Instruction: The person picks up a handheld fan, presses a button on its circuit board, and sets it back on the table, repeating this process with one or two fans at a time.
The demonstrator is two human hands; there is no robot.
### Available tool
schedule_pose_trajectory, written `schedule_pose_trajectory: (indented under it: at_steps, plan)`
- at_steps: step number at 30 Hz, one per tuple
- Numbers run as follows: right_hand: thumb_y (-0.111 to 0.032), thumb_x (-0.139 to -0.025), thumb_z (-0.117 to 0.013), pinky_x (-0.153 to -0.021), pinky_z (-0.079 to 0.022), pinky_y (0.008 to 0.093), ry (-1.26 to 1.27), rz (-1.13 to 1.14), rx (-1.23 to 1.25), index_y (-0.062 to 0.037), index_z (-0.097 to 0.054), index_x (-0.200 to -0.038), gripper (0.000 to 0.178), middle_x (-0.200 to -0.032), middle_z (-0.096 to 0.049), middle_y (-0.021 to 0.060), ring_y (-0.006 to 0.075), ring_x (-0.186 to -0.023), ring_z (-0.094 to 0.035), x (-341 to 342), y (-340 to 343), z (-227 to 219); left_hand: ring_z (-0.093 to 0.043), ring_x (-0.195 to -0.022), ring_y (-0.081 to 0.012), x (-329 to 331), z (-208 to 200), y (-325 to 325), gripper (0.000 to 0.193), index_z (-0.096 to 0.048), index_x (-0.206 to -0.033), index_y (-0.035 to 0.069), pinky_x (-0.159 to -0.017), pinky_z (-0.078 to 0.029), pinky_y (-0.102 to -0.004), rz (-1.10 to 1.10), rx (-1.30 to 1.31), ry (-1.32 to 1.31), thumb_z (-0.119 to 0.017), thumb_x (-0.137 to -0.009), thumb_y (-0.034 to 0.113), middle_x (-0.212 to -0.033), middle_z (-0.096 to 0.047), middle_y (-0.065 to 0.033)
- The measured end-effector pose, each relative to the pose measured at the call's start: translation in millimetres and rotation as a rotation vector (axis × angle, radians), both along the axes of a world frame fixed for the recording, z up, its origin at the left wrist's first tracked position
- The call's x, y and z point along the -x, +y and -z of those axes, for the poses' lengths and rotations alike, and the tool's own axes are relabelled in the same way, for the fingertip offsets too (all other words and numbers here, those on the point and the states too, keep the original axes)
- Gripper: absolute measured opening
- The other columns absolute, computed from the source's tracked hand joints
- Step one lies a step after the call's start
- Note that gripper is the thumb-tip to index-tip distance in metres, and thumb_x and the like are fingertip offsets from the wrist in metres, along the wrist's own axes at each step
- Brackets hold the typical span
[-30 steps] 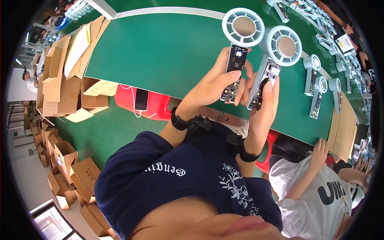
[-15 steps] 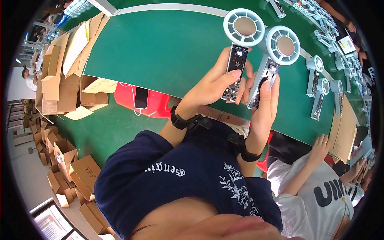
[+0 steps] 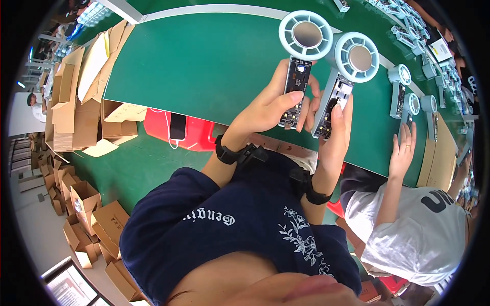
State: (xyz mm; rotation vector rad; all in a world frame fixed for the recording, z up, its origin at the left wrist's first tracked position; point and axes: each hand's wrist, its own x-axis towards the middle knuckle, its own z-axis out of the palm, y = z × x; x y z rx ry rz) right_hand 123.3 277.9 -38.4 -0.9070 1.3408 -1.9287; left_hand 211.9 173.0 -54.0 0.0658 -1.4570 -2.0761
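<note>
Fans, two of them, are held up side by side over the green table [image 3: 204, 66]. The left hand [image 3: 265, 107] is wrapped around the handle of the left fan [image 3: 301, 56], thumb laid along the open handle where a dark circuit board is exposed, fingers curled behind it. Its round pale-blue head is raised above the hand, face turned toward the camera. Just beside it, the right fan [image 3: 347, 71] is gripped by the right hand [image 3: 337, 132], fingers closed around the lower handle, thumb pressed on the exposed board. The two round heads are nearly touching; whether they actually meet cannot be told. A black band is worn on each wrist.

Farther right on the table, a row of more fans [image 3: 403, 94] is laid flat, and a co-worker's hand [image 3: 403, 148] is spread open on the table edge near them. Below the table edge a red box [image 3: 153, 127] is seen, with a phone [image 3: 177, 126] lying on it and a white cable attached. Cardboard boxes [image 3: 76, 92] are stacked at the left, more scattered on the floor.
</note>
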Motion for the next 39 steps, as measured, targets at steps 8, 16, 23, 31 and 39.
schedule_pose_trajectory:
  at_steps: [8,16,23,31,39]
  plan:
    - [-0.025,-0.096,-0.039,-0.062,-0.038,0.0209,-0.007,-0.082,0.005,0.001,-0.031,-0.133,0.046,-0.084,-0.049,0.004,0.0079,-0.068,-0.045,4.3,4.1,2.4,-0.052,-0.047,-0.0166,-0.3,0.1,-0.2,0.066,-0.022,-0.137,0.0,-0.044,-0.043,-0.0259,-0.002,0.012,-0.024,-0.047,-0.089,0.039,-0.101,-0.049,-0.0165]
    - [-0.029,-0.096,-0.038,-0.053,-0.036,0.0195,0.056,0.036,-0.028,0.0003,-0.039,-0.123,0.04,-0.084,-0.053,0.0052,0.0075,-0.06,-0.048,0.3,3.5,6.1,-0.052,-0.047,-0.016,-0.1,-0.2,3.1,0.065,-0.022,-0.137,0.0,-0.045,-0.043,-0.0261,-0.005,-0.005,0.026,-0.046,-0.09,0.037,-0.101,-0.05,-0.0171]
    - [-0.026,-0.096,-0.04,-0.073,-0.038,0.0223,0.035,-0.035,-0.02,0.0009,-0.03,-0.135,0.048,-0.094,-0.049,0.005,0.0095,-0.08,-0.045,4.2,7.7,7.0,-0.052,-0.048,-0.016,-0.3,1.0,3.2,0.064,-0.022,-0.137,0.001,-0.046,-0.044,-0.0258,-0.004,-0.007,0.018,-0.046,-0.09,0.037,-0.102,-0.051,-0.0177]
    - [-0.026,-0.096,-0.041,-0.067,-0.037,0.0211,0.015,-0.097,-0.022,0.0002,-0.03,-0.135,0.048,-0.09,-0.048,0.0034,0.0078,-0.076,-0.044,5.6,8.8,7.7,-0.051,-0.049,-0.016,-1.7,1.0,2.7,0.064,-0.022,-0.137,0.0,-0.046,-0.044,-0.0261,0.007,-0.004,-0.005,-0.046,-0.09,0.036,-0.103,-0.05,-0.018]
    - [-0.025,-0.097,-0.039,-0.06,-0.036,0.019,0.047,-0.019,0.035,-0.0007,-0.034,-0.13,0.041,-0.083,-0.048,0.0024,0.0064,-0.069,-0.044,3.4,5.2,11.2,-0.051,-0.049,-0.0161,0.0,1.6,4.1,0.061,-0.022,-0.136,0.001,-0.043,-0.042,-0.0251,-0.008,-0.018,0.011,-0.043,-0.092,0.037,-0.101,-0.05,-0.0178]
